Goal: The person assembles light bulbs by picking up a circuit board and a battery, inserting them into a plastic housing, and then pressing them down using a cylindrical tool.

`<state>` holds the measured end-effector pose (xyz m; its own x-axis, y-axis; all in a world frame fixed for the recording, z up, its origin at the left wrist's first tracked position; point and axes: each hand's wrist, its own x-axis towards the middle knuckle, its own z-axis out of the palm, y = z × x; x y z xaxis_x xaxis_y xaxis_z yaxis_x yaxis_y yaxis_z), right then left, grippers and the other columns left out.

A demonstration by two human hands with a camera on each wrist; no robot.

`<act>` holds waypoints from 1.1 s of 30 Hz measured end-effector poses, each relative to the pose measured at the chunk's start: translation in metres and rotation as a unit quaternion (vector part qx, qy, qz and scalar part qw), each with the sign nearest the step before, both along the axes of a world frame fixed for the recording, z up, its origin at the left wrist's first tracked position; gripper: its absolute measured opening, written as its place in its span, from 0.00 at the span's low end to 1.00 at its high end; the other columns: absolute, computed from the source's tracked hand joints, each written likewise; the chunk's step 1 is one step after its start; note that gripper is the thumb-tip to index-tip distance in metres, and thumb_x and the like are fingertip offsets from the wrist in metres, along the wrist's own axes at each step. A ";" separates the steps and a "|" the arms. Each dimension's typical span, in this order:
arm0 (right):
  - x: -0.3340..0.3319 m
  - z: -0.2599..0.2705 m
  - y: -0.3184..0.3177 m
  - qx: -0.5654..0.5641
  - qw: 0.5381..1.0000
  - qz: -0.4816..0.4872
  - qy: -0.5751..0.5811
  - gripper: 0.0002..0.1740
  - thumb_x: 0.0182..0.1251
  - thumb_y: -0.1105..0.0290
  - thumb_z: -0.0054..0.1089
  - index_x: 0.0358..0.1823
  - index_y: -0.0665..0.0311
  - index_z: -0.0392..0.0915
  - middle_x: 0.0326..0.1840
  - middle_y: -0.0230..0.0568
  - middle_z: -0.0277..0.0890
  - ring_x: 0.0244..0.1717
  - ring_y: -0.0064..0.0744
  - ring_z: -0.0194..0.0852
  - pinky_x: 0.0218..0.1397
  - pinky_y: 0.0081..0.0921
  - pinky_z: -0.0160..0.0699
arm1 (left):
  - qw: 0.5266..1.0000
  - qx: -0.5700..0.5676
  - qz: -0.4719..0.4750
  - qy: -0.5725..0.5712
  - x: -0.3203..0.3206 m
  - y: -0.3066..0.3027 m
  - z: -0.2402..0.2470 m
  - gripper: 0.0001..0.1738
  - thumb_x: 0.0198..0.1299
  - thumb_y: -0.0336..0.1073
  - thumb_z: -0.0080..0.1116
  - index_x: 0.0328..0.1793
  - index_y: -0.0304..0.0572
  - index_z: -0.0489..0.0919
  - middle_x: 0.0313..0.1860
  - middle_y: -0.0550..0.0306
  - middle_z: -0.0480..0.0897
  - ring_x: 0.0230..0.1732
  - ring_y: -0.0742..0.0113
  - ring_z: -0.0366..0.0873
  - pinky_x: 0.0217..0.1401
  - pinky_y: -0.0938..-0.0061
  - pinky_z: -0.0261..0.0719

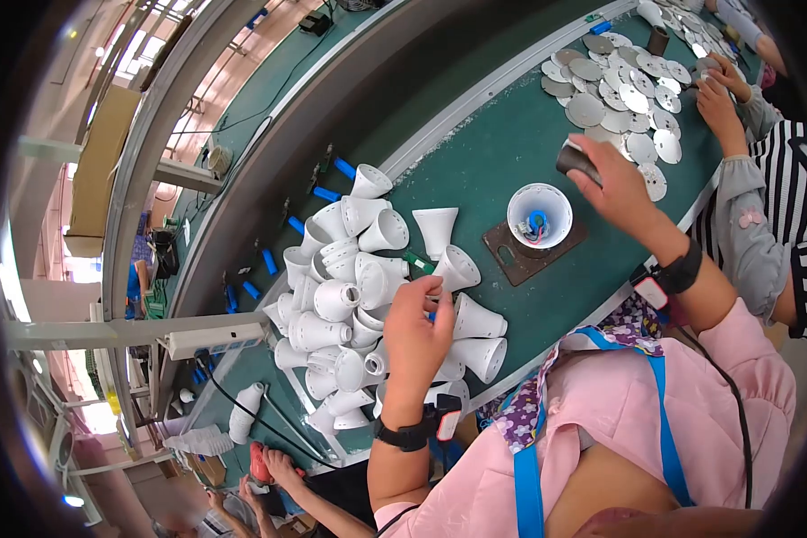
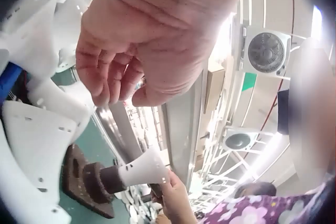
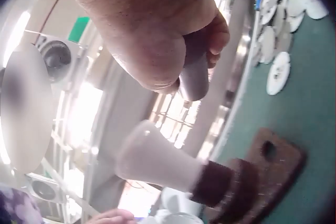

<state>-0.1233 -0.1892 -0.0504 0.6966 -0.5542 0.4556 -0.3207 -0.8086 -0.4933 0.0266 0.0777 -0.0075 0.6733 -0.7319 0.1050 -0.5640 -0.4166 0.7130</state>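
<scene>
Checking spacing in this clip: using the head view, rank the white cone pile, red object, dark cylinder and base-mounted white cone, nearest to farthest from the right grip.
1. Dark cylinder: held in the right grip.
2. Base-mounted white cone: just left, above the brown base.
3. White cone pile: farther left.
4. Red object: lower left of the view.

No legible text, label, brand, number or sign in any view.

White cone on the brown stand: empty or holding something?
Holding something: the head view looks into the white cone and shows a blue part with wires inside.
</scene>
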 end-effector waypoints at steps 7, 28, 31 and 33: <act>-0.005 0.003 0.009 -0.005 0.997 0.072 0.034 0.26 0.55 0.62 0.59 0.55 0.60 0.67 0.41 0.46 0.71 0.45 0.46 0.69 0.43 0.37 0.71 | 0.974 0.025 -0.051 -0.221 -0.001 -0.013 -0.009 0.18 0.42 0.26 0.61 0.43 0.40 0.76 0.37 0.51 0.77 0.38 0.55 0.73 0.41 0.65 0.72; -0.002 -0.010 -0.058 0.395 0.903 -0.103 -0.137 0.24 0.65 0.53 0.49 0.53 0.65 0.67 0.43 0.39 0.71 0.42 0.27 0.71 0.38 0.25 0.72 | 0.959 0.093 -0.147 -0.222 0.016 0.009 -0.001 0.16 0.35 0.23 0.63 0.35 0.42 0.78 0.45 0.51 0.75 0.50 0.49 0.70 0.50 0.64 0.69; -0.017 -0.045 -0.092 0.050 0.991 -0.098 -0.074 0.25 0.63 0.55 0.52 0.54 0.66 0.67 0.47 0.48 0.70 0.47 0.42 0.69 0.51 0.35 0.65 | 0.940 0.152 -0.153 -0.263 0.009 0.020 0.001 0.18 0.32 0.25 0.65 0.36 0.47 0.82 0.54 0.55 0.72 0.60 0.46 0.62 0.58 0.57 0.63; -0.022 -0.025 -0.082 -0.070 0.990 -0.120 -0.009 0.24 0.61 0.58 0.54 0.54 0.65 0.68 0.51 0.49 0.69 0.53 0.48 0.64 0.59 0.38 0.57 | 0.923 0.185 -0.176 -0.287 0.006 0.022 -0.003 0.19 0.32 0.27 0.65 0.37 0.49 0.82 0.60 0.56 0.68 0.65 0.44 0.55 0.61 0.48 0.56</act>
<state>-0.1451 -0.2707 -0.0751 0.5440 -0.6333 0.5504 -0.5041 -0.7711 -0.3890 0.0328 0.0994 -0.0106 0.2971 -0.9523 0.0689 -0.9519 -0.2898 0.0992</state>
